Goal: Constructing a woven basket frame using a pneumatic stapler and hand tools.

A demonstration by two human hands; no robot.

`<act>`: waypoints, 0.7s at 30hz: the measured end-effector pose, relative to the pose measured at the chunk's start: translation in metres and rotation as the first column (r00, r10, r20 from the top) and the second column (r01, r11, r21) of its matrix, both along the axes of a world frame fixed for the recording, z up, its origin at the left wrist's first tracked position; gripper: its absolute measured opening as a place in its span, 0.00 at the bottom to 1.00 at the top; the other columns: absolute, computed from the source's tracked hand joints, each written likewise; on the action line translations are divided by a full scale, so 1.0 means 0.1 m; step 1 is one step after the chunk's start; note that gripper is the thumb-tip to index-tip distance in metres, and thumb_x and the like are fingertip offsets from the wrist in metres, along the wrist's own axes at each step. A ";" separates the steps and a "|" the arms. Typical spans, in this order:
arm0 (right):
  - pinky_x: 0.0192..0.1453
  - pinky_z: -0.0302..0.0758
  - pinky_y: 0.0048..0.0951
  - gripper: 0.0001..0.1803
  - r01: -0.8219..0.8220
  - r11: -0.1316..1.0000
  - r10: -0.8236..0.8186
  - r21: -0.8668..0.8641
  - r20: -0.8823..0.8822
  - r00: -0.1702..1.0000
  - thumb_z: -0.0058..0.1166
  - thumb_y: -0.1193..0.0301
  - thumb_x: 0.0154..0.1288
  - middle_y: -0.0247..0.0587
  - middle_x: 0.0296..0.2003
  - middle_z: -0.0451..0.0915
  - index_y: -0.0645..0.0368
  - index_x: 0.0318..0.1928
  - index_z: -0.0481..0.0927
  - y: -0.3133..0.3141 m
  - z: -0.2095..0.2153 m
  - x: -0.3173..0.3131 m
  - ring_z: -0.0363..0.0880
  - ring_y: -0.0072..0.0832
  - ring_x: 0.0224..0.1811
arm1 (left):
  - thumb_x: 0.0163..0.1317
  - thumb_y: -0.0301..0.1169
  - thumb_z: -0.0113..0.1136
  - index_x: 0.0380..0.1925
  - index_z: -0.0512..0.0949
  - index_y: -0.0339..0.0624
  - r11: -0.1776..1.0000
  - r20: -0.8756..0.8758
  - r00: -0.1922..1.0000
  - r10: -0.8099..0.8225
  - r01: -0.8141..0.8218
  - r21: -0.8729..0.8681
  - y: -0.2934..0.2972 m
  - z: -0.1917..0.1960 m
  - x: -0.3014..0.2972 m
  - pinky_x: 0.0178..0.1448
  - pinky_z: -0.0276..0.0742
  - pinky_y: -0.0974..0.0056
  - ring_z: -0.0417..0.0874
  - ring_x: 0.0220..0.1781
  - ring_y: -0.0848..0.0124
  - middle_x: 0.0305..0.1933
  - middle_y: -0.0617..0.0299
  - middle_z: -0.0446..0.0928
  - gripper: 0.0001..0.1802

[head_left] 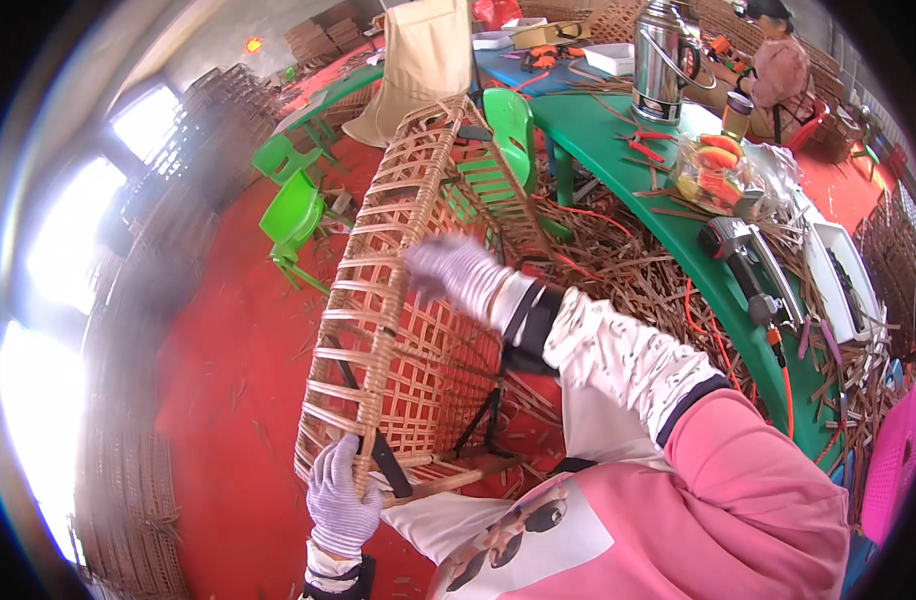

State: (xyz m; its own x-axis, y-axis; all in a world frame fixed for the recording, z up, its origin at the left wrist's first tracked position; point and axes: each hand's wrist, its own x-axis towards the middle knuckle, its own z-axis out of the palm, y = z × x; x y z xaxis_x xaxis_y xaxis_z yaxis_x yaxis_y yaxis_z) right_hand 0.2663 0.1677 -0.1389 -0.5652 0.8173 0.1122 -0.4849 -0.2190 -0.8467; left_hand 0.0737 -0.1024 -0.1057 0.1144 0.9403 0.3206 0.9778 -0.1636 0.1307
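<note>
Woven rattan chair frame (418, 300) tilted over red floor (228, 380), beside green table (678, 250). Left hand (340, 495) gloved, clenched round frame's lower rail. Right hand (456, 272) gloved, blurred, apparently open on weave.

Both hands wear pale knit gloves: left hand (340, 495), right hand (456, 270). Patterned white sleeve cover with dark cuffs over a pink top.
</note>
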 end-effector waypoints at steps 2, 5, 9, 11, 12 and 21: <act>0.36 0.74 0.31 0.22 0.398 0.911 -0.413 0.111 0.230 0.881 0.59 0.68 0.52 0.39 0.34 0.76 0.63 0.46 0.68 0.19 0.14 0.22 0.75 0.30 0.33 | 0.37 0.21 0.55 0.50 0.66 0.37 1.000 -0.023 0.999 0.026 -0.026 0.004 -0.18 -0.05 -0.13 0.56 0.64 0.54 0.70 0.51 0.54 0.48 0.51 0.71 0.32; 0.40 0.71 0.30 0.27 0.541 0.671 -0.713 0.507 0.241 0.658 0.63 0.61 0.45 0.44 0.33 0.76 0.65 0.42 0.71 1.21 -0.35 0.76 0.75 0.35 0.35 | 0.37 0.22 0.55 0.50 0.65 0.35 0.997 -0.073 0.997 -0.001 0.007 0.072 -0.44 -0.12 -0.32 0.56 0.64 0.53 0.70 0.51 0.52 0.48 0.47 0.70 0.32; 0.53 0.67 0.32 0.40 0.214 0.588 -0.808 0.780 0.558 0.187 0.65 0.57 0.41 0.50 0.46 0.72 0.62 0.54 0.64 1.30 0.03 0.96 0.72 0.40 0.49 | 0.35 0.21 0.52 0.47 0.65 0.32 0.999 -0.058 0.997 0.045 -0.043 0.033 -0.82 -0.21 -0.47 0.56 0.64 0.52 0.69 0.52 0.49 0.47 0.45 0.69 0.30; 0.59 0.64 0.33 0.47 0.071 0.582 -0.809 0.810 0.569 0.146 0.64 0.52 0.41 0.52 0.54 0.67 0.61 0.59 0.60 1.59 0.10 0.99 0.67 0.40 0.57 | 0.35 0.21 0.52 0.46 0.65 0.31 0.996 -0.070 0.998 0.004 0.002 0.088 -0.92 -0.26 -0.46 0.56 0.65 0.52 0.69 0.51 0.48 0.47 0.46 0.69 0.29; 0.58 0.64 0.32 0.42 0.009 0.632 -0.754 0.775 0.612 0.239 0.63 0.52 0.42 0.51 0.53 0.69 0.61 0.56 0.65 1.68 0.22 0.92 0.68 0.41 0.55 | 0.42 0.29 0.60 0.50 0.64 0.38 0.994 -0.114 0.993 0.011 0.002 0.113 -0.98 -0.26 -0.49 0.53 0.67 0.48 0.71 0.50 0.51 0.46 0.48 0.70 0.31; 0.42 0.72 0.34 0.24 0.143 0.542 -0.774 0.828 0.426 0.470 0.58 0.48 0.47 0.45 0.32 0.80 0.54 0.37 0.79 1.92 0.41 -0.03 0.78 0.38 0.37 | 0.38 0.21 0.51 0.50 0.65 0.36 0.892 -0.137 0.898 0.418 -0.378 0.248 -0.89 -0.53 -0.99 0.62 0.58 0.48 0.64 0.59 0.49 0.55 0.46 0.65 0.31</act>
